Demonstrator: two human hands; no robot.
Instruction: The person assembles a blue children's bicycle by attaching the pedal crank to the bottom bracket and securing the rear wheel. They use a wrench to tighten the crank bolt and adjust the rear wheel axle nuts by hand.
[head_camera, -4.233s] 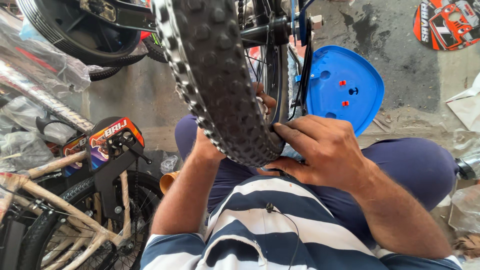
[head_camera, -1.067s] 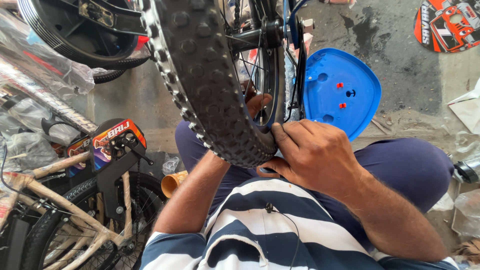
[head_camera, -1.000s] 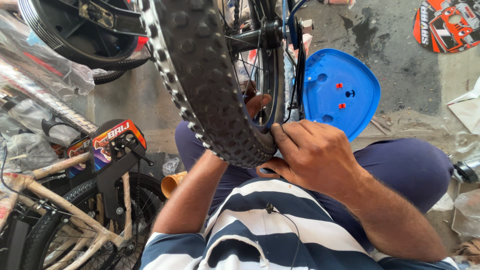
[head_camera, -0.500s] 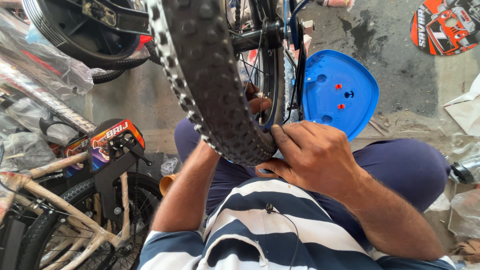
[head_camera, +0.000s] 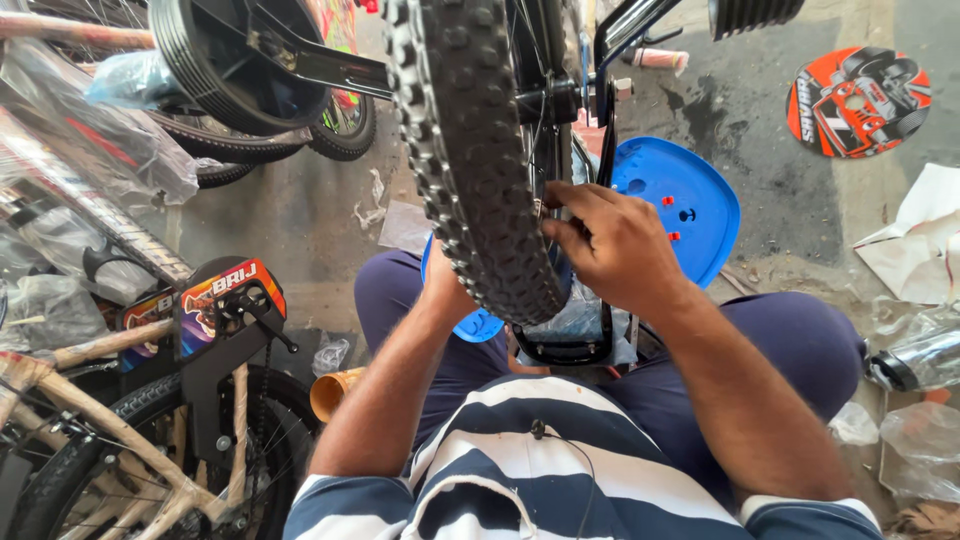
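Note:
A bicycle wheel with a black knobby tyre (head_camera: 470, 150) stands upright in front of me, over my lap. My right hand (head_camera: 615, 245) reaches in from the right, its fingers pinched at the rim and spokes (head_camera: 540, 130) just beside the tyre. My left hand (head_camera: 440, 285) goes up behind the tyre's left side. Only its wrist and heel show, and the fingers are hidden by the rubber. A black fork or frame piece (head_camera: 605, 150) runs down beside the wheel near my right hand.
A round blue plastic plate (head_camera: 700, 215) lies on the concrete floor behind the wheel. Another bicycle with a beige frame (head_camera: 110, 440) and a wrapped one (head_camera: 90, 200) crowd the left. A printed orange disc (head_camera: 858, 100), paper and plastic scraps lie on the right.
My right hand has moved up from the tyre's lower edge to the rim and spokes. The wheel now sits farther right and higher in view.

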